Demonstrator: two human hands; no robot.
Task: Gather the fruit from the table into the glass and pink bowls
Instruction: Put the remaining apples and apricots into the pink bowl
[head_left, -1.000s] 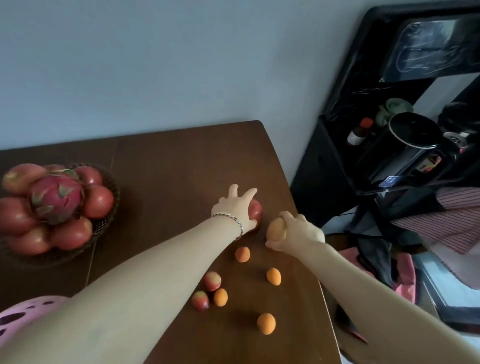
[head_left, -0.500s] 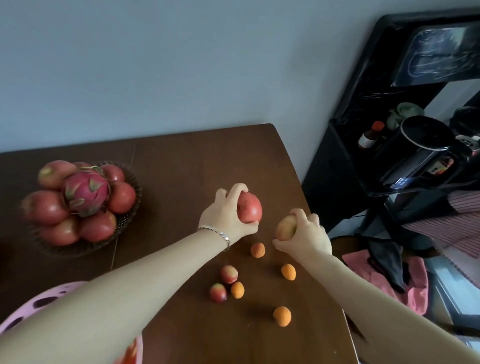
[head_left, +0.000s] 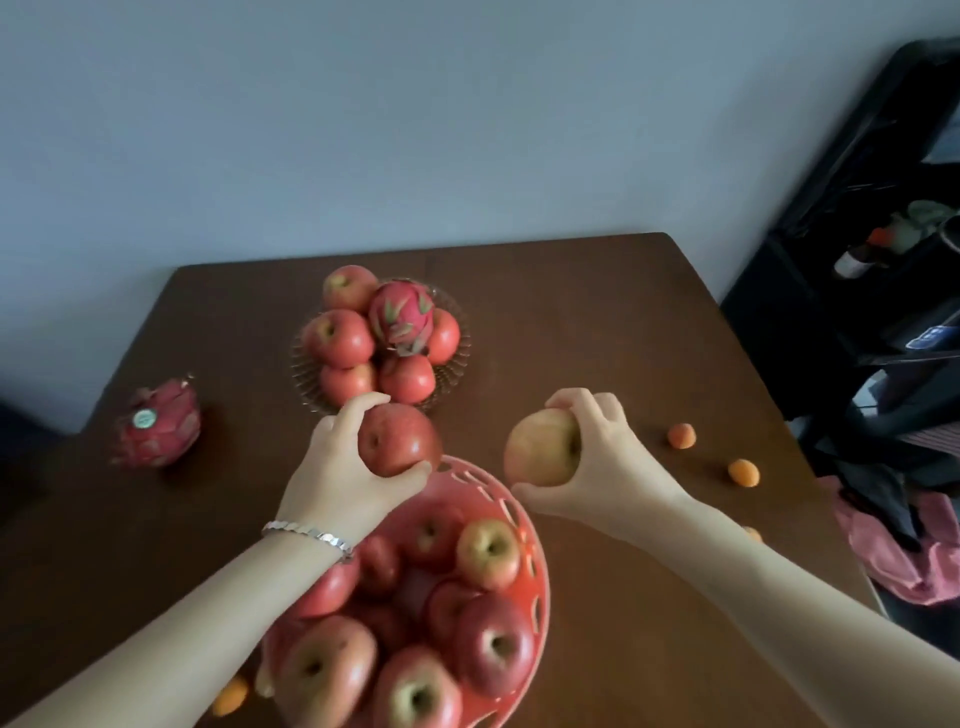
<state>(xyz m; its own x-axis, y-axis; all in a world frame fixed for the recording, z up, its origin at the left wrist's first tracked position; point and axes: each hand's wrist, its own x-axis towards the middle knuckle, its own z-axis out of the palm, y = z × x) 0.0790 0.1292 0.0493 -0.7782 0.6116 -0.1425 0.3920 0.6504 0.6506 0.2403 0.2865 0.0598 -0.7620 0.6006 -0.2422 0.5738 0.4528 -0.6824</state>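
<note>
Our left hand (head_left: 337, 467), clamped on a red apple (head_left: 397, 439), is nearer the pink bowl (head_left: 540, 582) at six o'clock than our right hand (head_left: 605, 460), gripping a yellow apple (head_left: 540, 447).

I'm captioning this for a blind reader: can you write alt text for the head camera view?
Two hands each hold an apple above a brown table: the left hand a red apple over the full pink bowl, the right hand a yellowish apple beside it.
</note>
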